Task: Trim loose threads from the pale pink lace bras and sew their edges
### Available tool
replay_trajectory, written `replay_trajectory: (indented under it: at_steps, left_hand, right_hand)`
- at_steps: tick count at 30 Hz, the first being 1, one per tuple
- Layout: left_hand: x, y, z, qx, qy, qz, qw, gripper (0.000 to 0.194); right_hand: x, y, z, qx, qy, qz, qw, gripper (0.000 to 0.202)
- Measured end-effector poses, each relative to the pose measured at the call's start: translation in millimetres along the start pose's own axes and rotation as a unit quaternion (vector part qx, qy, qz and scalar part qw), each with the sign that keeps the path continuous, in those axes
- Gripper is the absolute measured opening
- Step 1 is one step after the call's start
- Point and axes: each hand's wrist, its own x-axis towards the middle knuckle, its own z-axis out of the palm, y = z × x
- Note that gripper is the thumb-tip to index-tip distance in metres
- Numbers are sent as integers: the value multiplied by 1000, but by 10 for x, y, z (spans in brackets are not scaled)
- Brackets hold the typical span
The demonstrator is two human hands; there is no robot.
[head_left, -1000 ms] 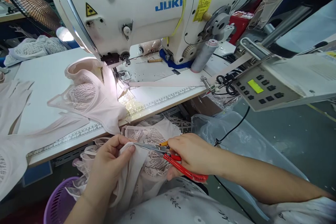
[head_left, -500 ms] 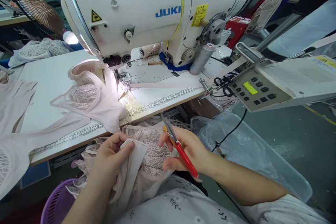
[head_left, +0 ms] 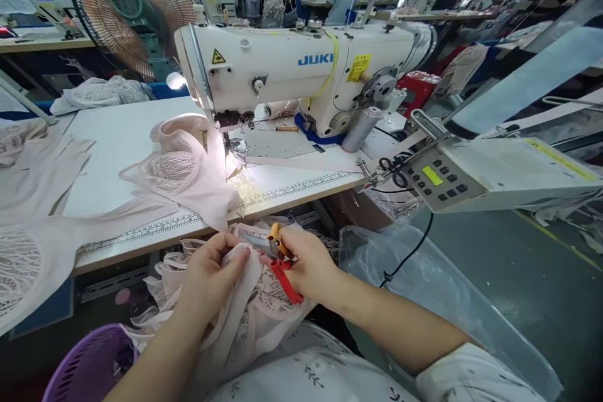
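My left hand [head_left: 217,270] pinches the edge of a pale pink lace bra [head_left: 264,320] that lies over my lap below the table edge. Close beside it, my right hand [head_left: 306,264] is closed round scissors [head_left: 286,279] with red and orange handles. Their blades point left toward the pinched fabric; the tips are hard to make out. Another pale pink bra [head_left: 176,169] rests on the white table [head_left: 113,138], partly at the needle area of the white sewing machine [head_left: 273,69].
A purple basket [head_left: 80,364] stands at the lower left. On the right are a control panel [head_left: 438,179] and a clear plastic bag [head_left: 424,301]. A grey thread cone [head_left: 362,129] stands by the machine, and a fan [head_left: 136,12] behind it.
The view has tilted up, showing more of the room. My right hand has turned the scissors from pointing up to pointing left, nearer the fabric in my left hand.
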Motion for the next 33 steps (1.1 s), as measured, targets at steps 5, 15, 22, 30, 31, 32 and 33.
replay_trajectory:
  at_steps: [5,15,22,30,31,32,33]
  left_hand:
    - [-54,-80,-51,107,57,72,990,11]
    - [-177,-104,-60,80,79,121,986,8]
    - [-548,-435,-183,438,122,374,808,76]
    - [-1134,-1260,-653,546,152,202,799,71]
    - [-1195,-1352,-684,547,159,172,803,68]
    - [-1248,-1436,-708,539,165,144,813,63]
    - [-1290,-1510,-731,519,172,115,830,57]
  right_hand:
    - [47,-20,11,-29,-5,-32,999,25]
    - [108,-208,134,-10,-86,-4,996,27]
    - [423,-316,-16,-83,-21,-68,994,26]
    - [776,-505,-89,-182,6,-142,973,14]
    - [797,-562,-73,-165,1,-153,974,14]
    - [814,-623,-60,-150,-2,-168,974,13]
    - [830,-683,-49,-140,-2,-185,973,13]
